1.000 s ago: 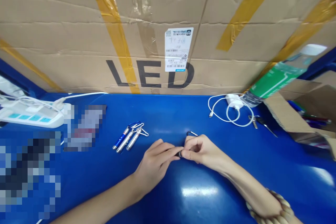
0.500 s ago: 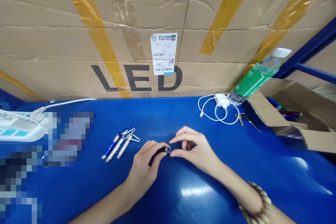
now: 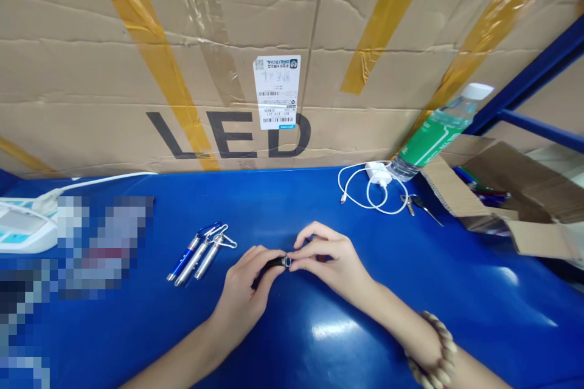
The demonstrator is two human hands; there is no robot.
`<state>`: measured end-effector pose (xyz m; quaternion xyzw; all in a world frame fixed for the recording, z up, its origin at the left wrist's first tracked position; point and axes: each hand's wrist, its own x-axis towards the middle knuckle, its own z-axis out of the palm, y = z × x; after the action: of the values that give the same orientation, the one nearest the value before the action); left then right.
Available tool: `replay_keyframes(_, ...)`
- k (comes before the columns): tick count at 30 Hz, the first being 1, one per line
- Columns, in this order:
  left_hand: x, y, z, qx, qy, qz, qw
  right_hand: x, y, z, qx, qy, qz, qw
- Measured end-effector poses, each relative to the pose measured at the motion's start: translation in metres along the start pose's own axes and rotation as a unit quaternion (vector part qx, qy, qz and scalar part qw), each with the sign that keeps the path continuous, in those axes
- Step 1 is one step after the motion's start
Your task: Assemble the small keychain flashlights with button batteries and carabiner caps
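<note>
My left hand [image 3: 244, 285] is closed around a slim black penlight [image 3: 270, 264], whose silver end points right. The rest of its body is hidden by my fingers. At that silver end, the thumb and fingertips of my right hand [image 3: 340, 261] come together in a pinch. Left of my hands lie three small penlights side by side: a blue penlight [image 3: 185, 260], a silver penlight [image 3: 190, 268] and another silver penlight [image 3: 207, 261]. Carabiner clips [image 3: 223, 237] are attached at their upper ends.
A tall cardboard box [image 3: 255, 24] backs the blue table [image 3: 292, 206]. A white charger with cable [image 3: 378, 175], keys [image 3: 422, 206] and a tilted bottle [image 3: 429, 137] are at back right, beside an open carton [image 3: 486, 222] of pens. A white power strip [image 3: 27, 240] lies left.
My right fingertips have closed in from the right onto the silver end of the black penlight. The whole scene has shifted slightly left in view.
</note>
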<state>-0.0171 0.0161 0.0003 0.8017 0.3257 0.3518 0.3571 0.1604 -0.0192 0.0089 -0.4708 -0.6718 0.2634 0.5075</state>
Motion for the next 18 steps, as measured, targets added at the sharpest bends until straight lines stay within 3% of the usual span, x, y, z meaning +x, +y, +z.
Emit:
replay_keyframes(7, -0.0017, -0.0037, 0.0014, -0.021, -0.010, -0.062, 0.998, -0.0010, -0.0018, 0.0034, 0.035, 0.005, 0.045, 0.998)
replay_keyframes(18, -0.0037, -0.0064, 0.0028, -0.041, -0.041, 0.030, 0.998, 0.0018, 0.0017, -0.0025, 0.003, -0.032, 0.177, 0.984)
